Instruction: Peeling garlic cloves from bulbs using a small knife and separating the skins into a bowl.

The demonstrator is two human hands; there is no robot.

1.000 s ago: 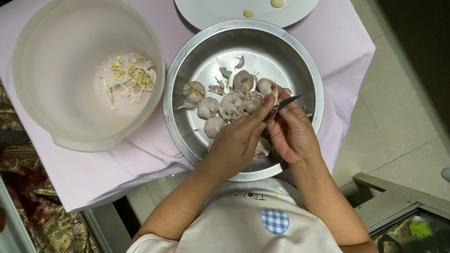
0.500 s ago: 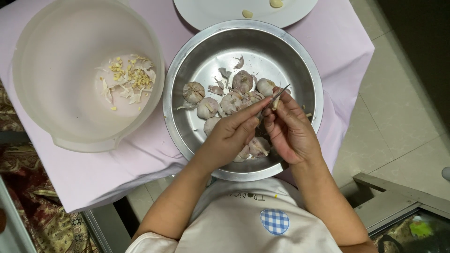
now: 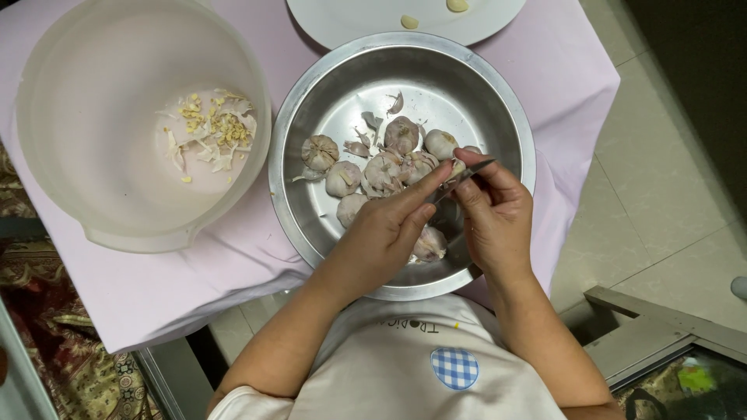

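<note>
Holding a small garlic clove (image 3: 457, 166) pinched at its fingertips, the left hand (image 3: 389, 233) reaches up and to the right over the steel bowl (image 3: 311, 225), index finger stretched toward the right hand (image 3: 492, 214). The right hand is closed around a small knife (image 3: 464, 180), whose thin blade slants from the thumb down and leftward, its edge meeting the clove just where the two hands touch. So the clove lies between both hands, directly ahead of the left fingertips and at the tip side of the right thumb; neither hand is farther from it than the other, and the blade's long axis runs roughly in line with the left index finger.

Beneath the hands, a cluster of whole garlic bulbs (image 3: 381, 159) sits in the middle of the bowl, with one more bulb (image 3: 429, 244) tucked just under the left palm, and loose papery skins scattered around them. The hands work over the bowl's right half, near its right rim, which itself comes close to the right edge of the table (image 3: 580, 85).

To the left there is more room: a pale plastic bowl (image 3: 85, 187) stands near the table's left edge, holding peel scraps (image 3: 208, 132). At the far edge, a white plate (image 3: 350, 19) carries two peeled cloves (image 3: 409, 22).
</note>
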